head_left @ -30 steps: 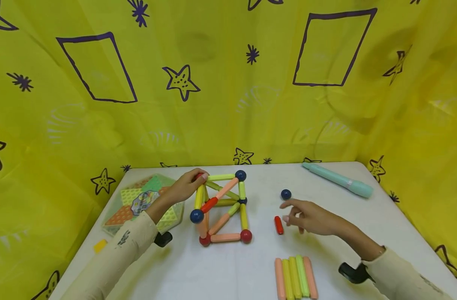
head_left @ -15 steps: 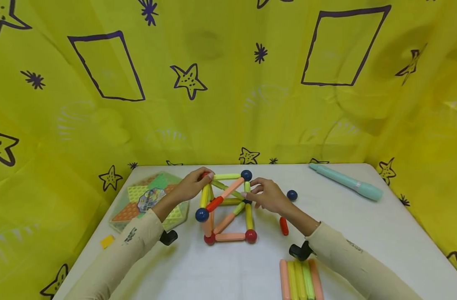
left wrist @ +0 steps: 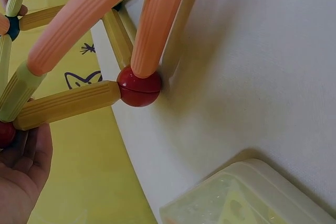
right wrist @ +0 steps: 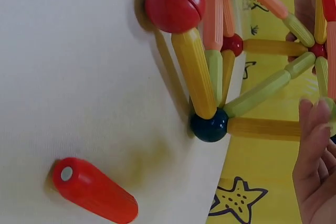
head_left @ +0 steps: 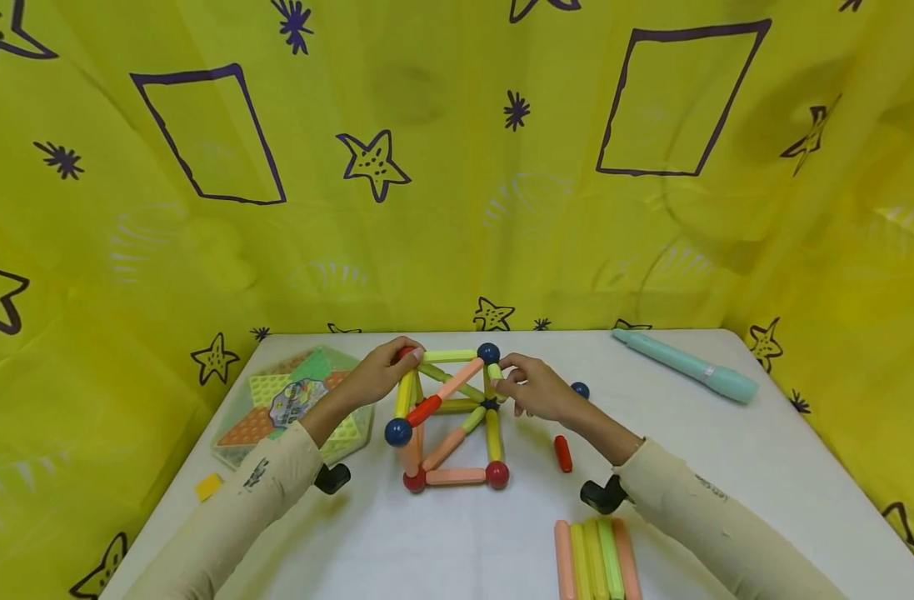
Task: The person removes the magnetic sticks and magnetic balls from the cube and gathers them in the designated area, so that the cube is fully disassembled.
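Observation:
A frame of magnetic building sticks and balls stands on the white table, with a diagonal pink stick (head_left: 460,379) across its top. My left hand (head_left: 382,371) grips the red ball (left wrist: 5,134) at its upper left corner. On the other side, my right hand (head_left: 537,393) pinches a short light green stick (head_left: 496,372) between thumb and fingers. That stick's upper end is at the top blue ball (head_left: 488,353); its lower end tilts outward, and a yellow stick (right wrist: 265,128) stands upright behind it. Red balls (head_left: 496,475) sit at the frame's near bottom corners.
Right of the frame lie a short red stick (head_left: 562,454) and a loose blue ball (head_left: 580,390). Several sticks (head_left: 597,558) lie side by side in front. A clear box (head_left: 232,425) of coloured pieces is at left, a teal tube (head_left: 685,364) at back right.
My right hand has moved left from near the loose red stick to the frame and taken hold of the light green stick, which now leans outward. My left hand stays at the corner.

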`<state>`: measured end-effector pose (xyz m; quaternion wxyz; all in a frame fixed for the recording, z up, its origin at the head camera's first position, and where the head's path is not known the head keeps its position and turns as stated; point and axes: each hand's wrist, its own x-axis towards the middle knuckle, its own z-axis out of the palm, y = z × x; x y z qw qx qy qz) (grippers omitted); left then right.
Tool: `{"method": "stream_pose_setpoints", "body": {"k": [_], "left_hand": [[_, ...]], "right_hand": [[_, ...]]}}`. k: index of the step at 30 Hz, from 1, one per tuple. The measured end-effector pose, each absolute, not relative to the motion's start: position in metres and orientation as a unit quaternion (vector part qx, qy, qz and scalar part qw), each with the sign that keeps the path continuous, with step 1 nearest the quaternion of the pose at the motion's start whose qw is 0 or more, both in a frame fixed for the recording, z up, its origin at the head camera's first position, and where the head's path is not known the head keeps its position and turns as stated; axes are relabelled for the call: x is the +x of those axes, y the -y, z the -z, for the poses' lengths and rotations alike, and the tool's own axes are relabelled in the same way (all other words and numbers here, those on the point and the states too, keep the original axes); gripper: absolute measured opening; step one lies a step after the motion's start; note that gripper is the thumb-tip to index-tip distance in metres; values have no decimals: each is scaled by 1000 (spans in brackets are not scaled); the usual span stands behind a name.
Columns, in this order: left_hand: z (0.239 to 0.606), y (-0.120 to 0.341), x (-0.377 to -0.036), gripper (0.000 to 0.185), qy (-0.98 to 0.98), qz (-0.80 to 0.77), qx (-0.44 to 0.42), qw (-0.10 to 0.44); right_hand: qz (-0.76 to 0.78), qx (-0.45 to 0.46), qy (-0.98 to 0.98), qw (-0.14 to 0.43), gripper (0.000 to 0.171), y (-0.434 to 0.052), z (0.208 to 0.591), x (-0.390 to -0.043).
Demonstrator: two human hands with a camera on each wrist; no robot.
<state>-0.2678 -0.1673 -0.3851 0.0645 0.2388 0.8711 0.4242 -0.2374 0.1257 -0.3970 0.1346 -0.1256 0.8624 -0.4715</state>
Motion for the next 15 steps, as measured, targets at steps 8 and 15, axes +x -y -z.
{"method": "stream_pose_setpoints", "body": {"k": [8,15], "left_hand": [[391,168,-272,32,-872,-424,235,65],[391,169,-273,32,-872,-423,237,62]], "right_hand": [[461,-184,-852,165,44,-137,395,-242],[477,-221,-828,193,41,-149,399,-244]]}}
